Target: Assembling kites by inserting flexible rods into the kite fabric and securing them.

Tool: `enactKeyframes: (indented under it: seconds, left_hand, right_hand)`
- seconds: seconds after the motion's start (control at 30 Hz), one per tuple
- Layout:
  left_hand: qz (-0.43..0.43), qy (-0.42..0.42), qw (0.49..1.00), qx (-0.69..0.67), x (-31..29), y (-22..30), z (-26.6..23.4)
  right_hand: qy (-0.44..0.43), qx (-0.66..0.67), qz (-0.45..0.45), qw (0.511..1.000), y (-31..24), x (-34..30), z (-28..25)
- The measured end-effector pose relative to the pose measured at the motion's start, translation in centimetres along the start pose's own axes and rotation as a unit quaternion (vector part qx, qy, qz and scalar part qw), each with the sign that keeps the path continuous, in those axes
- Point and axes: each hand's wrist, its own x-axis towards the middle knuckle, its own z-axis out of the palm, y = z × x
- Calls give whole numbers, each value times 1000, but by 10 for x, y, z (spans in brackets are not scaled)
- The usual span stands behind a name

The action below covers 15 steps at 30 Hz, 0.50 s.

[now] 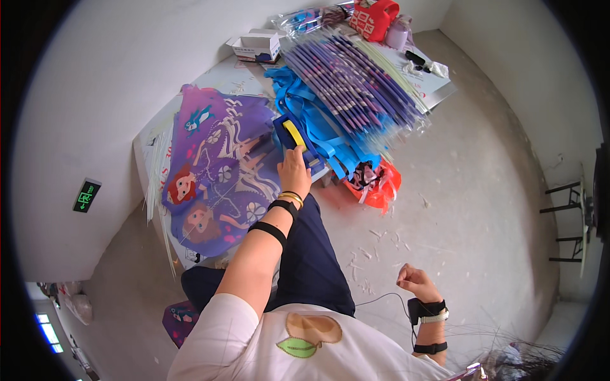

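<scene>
My left hand [295,173] reaches forward to a dark blue tape dispenser [308,151] with a yellow-centred roll [293,134]. Its fingers are bent against the near side of the dispenser, gripping it. Under and beside the dispenser lie purple kite-like printed sheets [244,178] with cartoon figures. My right hand [419,282] hangs off to the right above the floor, away from the table. Its fingers are curled together, and whatever they may hold is too small to make out.
Blue straps [305,105] and plastic-wrapped bundles of purple sticks [356,86] cover the table's right part. Thin white rods [159,168] stick out at its left edge. A white box [255,46] and a red bag [373,20] stand behind. A red plastic bag [380,190] sits beside the table; scraps [375,247] litter the floor.
</scene>
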Motion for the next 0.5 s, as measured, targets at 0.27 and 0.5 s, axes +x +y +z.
enactKeyframes:
  seconds: [0.27,0.5]
  left_hand:
    - [163,11,986,13,-4,-16,1]
    - [-197,-49,910,-362,-32,-13,26]
  right_hand:
    - [101,-132,76,983,66,10,-28]
    - [144,-113,75,980,95,25,-40]
